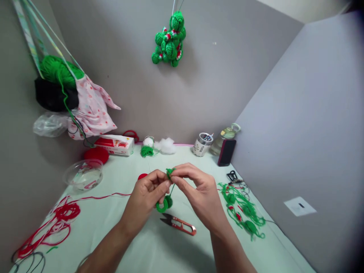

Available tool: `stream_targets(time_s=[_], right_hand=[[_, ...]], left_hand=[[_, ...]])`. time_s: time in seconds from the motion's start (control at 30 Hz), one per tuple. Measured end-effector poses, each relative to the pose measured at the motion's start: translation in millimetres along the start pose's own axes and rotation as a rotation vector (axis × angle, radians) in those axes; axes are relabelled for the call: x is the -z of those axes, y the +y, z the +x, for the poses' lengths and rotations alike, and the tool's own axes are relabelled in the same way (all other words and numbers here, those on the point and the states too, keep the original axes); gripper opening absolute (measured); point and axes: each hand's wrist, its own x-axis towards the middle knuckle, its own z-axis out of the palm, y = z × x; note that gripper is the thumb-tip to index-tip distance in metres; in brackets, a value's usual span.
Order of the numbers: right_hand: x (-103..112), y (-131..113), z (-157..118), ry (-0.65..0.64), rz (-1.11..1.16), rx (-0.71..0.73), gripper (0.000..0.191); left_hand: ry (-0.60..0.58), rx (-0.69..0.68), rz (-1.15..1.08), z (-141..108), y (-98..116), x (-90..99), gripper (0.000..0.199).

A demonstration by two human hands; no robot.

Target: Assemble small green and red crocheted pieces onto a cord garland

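Near the middle of the table, my left hand (150, 193) and my right hand (199, 191) meet at a small green crocheted piece (170, 173), pinched between their fingertips. A strand runs down from it between the hands. Below my left fingers hangs a green crocheted ring (162, 206) beside a small green ball (169, 201). Orange-handled thread snips (182, 226) lie on the table beneath the hands. Part of a red round thing (142, 176) shows behind my left hand.
Red yarn (66, 212) and a clear bowl (87, 176) are at left. Green crocheted pieces (247, 210) lie at right. Behind stand a tissue pack (118, 145), a tin (202, 146) and a phone (226, 152). Green yarn (59, 71) hangs upper left, a green cluster (170, 45) above.
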Motion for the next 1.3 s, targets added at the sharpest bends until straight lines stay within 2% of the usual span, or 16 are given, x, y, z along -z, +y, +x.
stream_targets(time_s=[0.27, 0.47, 0.7, 0.87, 0.97, 1.13, 1.2, 1.3], right_hand=[[-1.3, 2.3, 2.0, 0.003, 0.028, 0.012, 0.008], [2.5, 13.5, 3.2, 0.160, 0.207, -0.111, 0.006], [3.4, 22.2, 7.3, 0.167, 0.296, -0.170, 0.009], [-1.3, 31.8, 13.1, 0.137, 0.421, -0.285, 0.015], [-4.5, 34.7, 14.5, 0.095, 0.492, -0.333, 0.018], [-8.2, 33.4, 14.2, 0.034, 0.551, -0.369, 0.017], [-9.5, 32.7, 13.7, 0.002, 0.595, -0.378, 0.016], [-12.0, 33.2, 12.7, -0.040, 0.658, -0.388, 0.017]], left_hand=[[-0.015, 0.009, -0.011, 0.3, 0.2, -1.8, 0.025], [-0.058, 0.040, -0.047, -0.2, -2.2, -1.6, 0.027], [-0.071, 0.047, -0.086, 0.1, -4.5, -2.1, 0.029], [-0.040, 0.026, -0.077, -0.5, -3.6, -2.6, 0.024], [0.001, -0.044, -0.029, -1.6, -3.6, -2.6, 0.019], [0.174, -0.328, 0.247, -4.5, -4.0, 0.1, 0.011], [0.163, -0.390, 0.299, -5.9, -3.5, 1.4, 0.012], [0.105, -0.347, 0.220, -7.5, -2.8, 2.1, 0.014]])
